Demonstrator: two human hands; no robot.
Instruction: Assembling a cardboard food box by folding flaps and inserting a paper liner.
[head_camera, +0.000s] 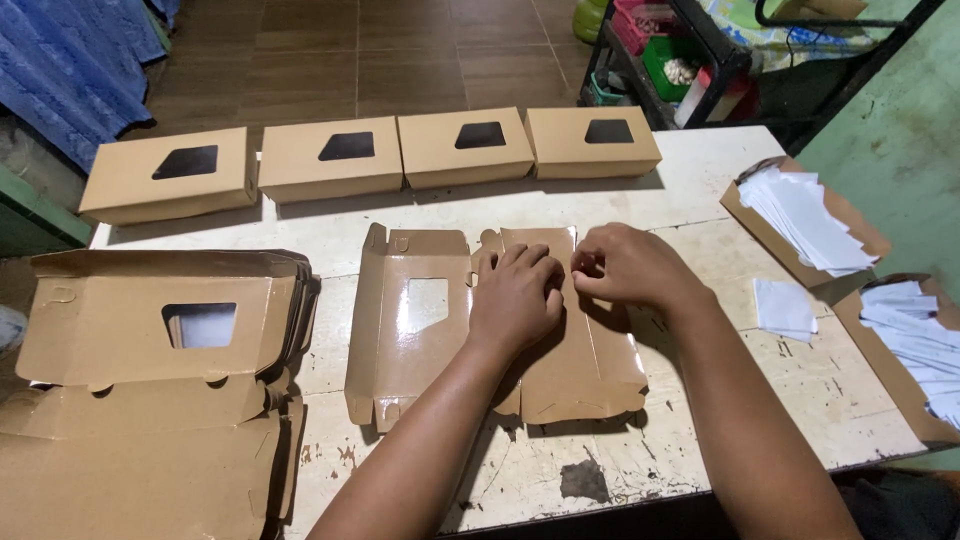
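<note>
Brown stack: flat brown card box blanks (150, 400) lie piled at the left end of the white table (700, 180). The top one has a cut-out window. The pile hangs over the table's left and near edges.
Made boxes: four folded brown window boxes (375, 155) sit in a row along the far edge, side by side, almost touching.
Flat box: one unfolded brown box blank (405, 330) lies in the middle of the table, shiny side up, with a window hole in its left half. Its left flap stands up a bit. Bare table shows on its left, between it and the pile.
Left hand: the left hand (515, 300) lies flat on the middle of the blank, fingers close together, pressing down.
Right hand: the right hand (625, 265) rests on the blank's right half near the far edge. Its fingertips are curled in and pinch at the card. I cannot tell just what bit they hold.
Open room: a free strip of table runs between the blank and the row of boxes. More bare table lies right of the blank.
White sheets: cut white sheets (805, 215) lie in a brown card tray by the right edge. One loose sheet (785, 305) lies near it. More white sheets (920, 345) sit in another tray at the far right corner.
</note>
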